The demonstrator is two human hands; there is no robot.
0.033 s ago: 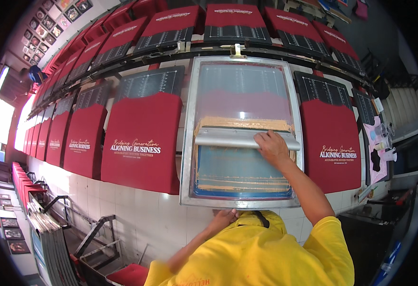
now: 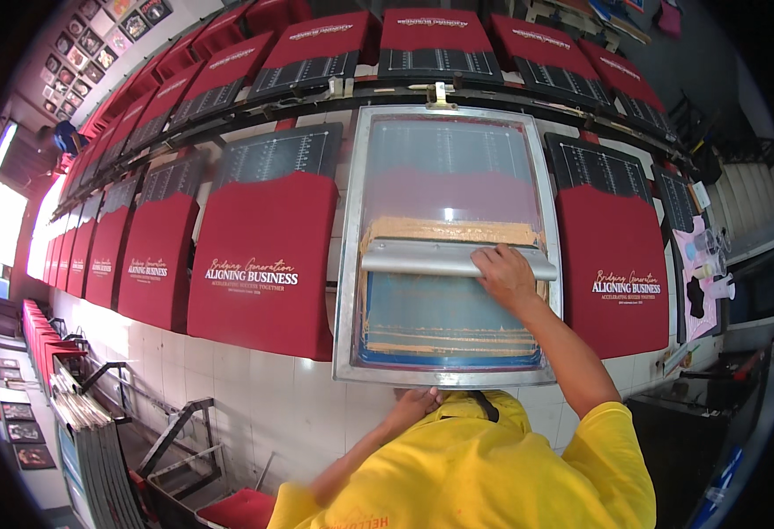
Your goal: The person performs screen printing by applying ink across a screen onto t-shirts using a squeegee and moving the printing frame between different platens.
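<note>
My right hand is closed over the right part of a silver squeegee, which lies across the mesh of a screen printing frame. Tan ink is banked along the far side of the squeegee, and thin tan streaks mark the near end of the blue-tinted mesh. Through the mesh a dark board and red fabric show faintly. Close to the frame's near edge, in front of my waist, my left hand has its fingers curled together; what they hold, if anything, is hidden.
Printed red shirts lie on dark boards at both sides of the frame. A black rail with a metal hinge clamp runs behind it. Plastic cups stand far right. Stacked frames and a metal rack stand lower left.
</note>
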